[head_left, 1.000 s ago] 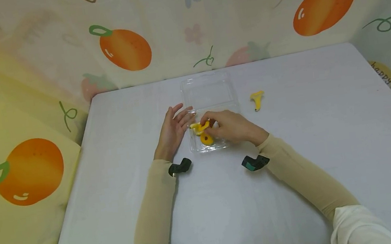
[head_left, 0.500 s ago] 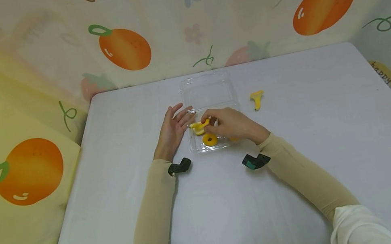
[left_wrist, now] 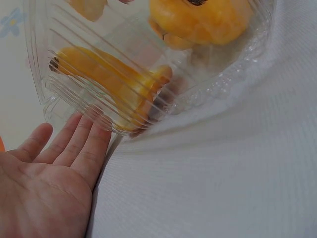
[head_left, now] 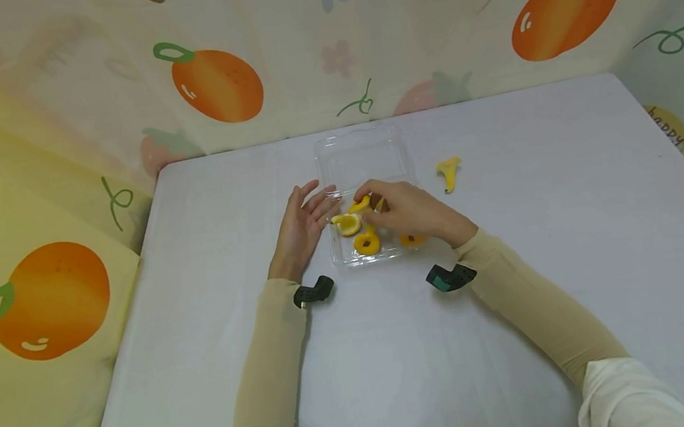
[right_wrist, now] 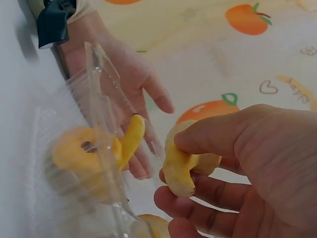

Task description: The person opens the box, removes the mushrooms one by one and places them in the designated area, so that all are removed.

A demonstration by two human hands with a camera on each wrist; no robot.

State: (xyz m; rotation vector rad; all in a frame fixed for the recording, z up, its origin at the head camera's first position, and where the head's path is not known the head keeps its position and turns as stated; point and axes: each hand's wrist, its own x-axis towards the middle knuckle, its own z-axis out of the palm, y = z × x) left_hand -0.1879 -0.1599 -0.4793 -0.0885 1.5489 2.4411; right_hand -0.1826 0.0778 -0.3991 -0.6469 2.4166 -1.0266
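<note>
My right hand [head_left: 408,209] pinches a yellow mushroom-shaped piece [right_wrist: 178,166] between thumb and fingers, low over a clear plastic box [head_left: 342,257]. Inside the box, a piece with a pale hollow cap [head_left: 348,225] lies at the left. A rounder one with a dark centre [head_left: 367,243] sits near the front, and another [head_left: 411,239] in the front right corner is partly covered by my right hand. My left hand [head_left: 303,230] is palm up on the box's left side, fingers straight, fingertips right at its wall. The left wrist view shows a dark-tipped stem [left_wrist: 67,57] through the plastic.
The box's clear lid [head_left: 367,159] is folded back behind it. One more yellow piece [head_left: 449,173] lies on the white-covered table [head_left: 547,217], right of the box. A fruit-printed cloth [head_left: 296,48] hangs along the table's far edge.
My right hand has shifted slightly up and right with its piece, uncovering the hollow-capped piece and the front right one. The round piece has moved slightly right. My left hand has stayed put.
</note>
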